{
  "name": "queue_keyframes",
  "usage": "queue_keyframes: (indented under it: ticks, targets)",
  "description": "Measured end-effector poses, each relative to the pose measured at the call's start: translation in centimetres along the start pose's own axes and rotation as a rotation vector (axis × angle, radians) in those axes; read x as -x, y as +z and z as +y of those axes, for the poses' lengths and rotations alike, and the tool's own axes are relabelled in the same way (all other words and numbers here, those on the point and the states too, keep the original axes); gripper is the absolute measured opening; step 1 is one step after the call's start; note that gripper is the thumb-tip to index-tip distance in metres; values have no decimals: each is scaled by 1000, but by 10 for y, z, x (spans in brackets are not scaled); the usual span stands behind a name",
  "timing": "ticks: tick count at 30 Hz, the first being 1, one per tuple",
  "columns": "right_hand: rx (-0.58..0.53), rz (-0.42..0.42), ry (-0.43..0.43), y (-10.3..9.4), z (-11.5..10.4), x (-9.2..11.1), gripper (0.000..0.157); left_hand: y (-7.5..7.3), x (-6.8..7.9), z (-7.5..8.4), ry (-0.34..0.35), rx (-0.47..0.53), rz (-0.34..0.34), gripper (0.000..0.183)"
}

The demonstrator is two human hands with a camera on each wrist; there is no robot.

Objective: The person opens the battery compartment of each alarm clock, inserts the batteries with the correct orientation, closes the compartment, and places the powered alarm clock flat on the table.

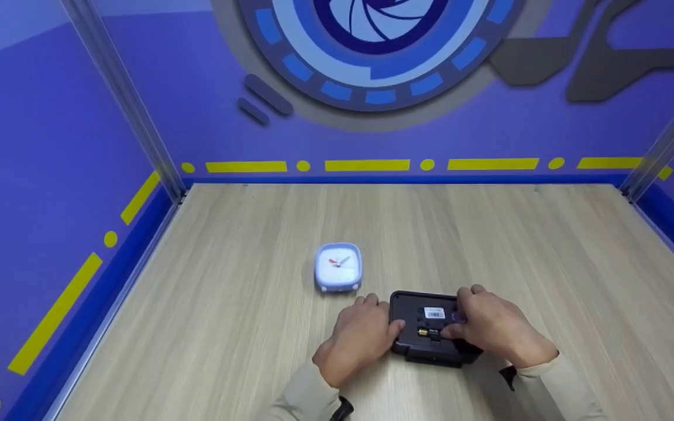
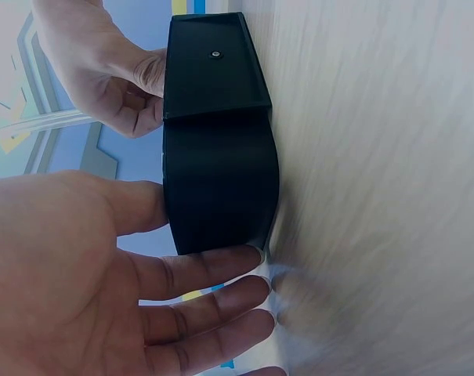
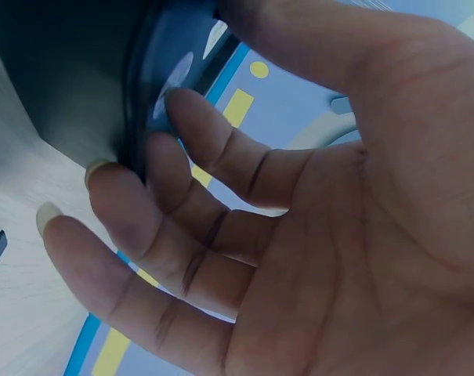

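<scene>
A black square clock case (image 1: pixel 413 316) lies with its back up, showing a white barcode label and a battery (image 1: pixel 423 332) with a gold-coloured end in its slot. My left hand (image 1: pixel 363 327) holds the case's left side, thumb on the top edge and fingers along the side wall (image 2: pixel 221 188). On the opposite side, my right hand (image 1: pixel 492 324) rests its thumb at the battery's right end. Its fingers bend against the case's edge, with the index fingertip (image 3: pixel 182 102) on the back near a shiny oval part. The case's front is hidden underneath.
A small light-blue alarm clock (image 1: pixel 338 268) with a white dial stands behind my left hand, left of the black case. The wooden table (image 1: pixel 243 245) is bounded by a printed blue back wall (image 1: pixel 372 140) and side walls with metal corner posts.
</scene>
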State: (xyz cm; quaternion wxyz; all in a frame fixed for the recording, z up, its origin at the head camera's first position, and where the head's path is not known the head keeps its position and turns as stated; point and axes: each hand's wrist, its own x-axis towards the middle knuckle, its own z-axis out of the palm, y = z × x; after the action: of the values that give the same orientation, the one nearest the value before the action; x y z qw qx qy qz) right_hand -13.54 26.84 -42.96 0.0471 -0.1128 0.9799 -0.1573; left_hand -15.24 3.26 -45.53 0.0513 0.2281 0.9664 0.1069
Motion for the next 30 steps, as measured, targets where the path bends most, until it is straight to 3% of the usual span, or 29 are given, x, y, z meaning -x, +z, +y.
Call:
queue_keyframes:
  ticks: [8, 16, 30]
  targets:
    - [-7, 2, -13, 0, 1, 1, 45, -1, 1, 0, 11, 8, 16, 47]
    - [-6, -15, -15, -1, 0, 0, 44, 1, 2, 0, 8, 20, 6, 60]
    - [-10, -17, -34, 1, 0, 0, 43, 15, 0, 12, -73, -86, 135, 75]
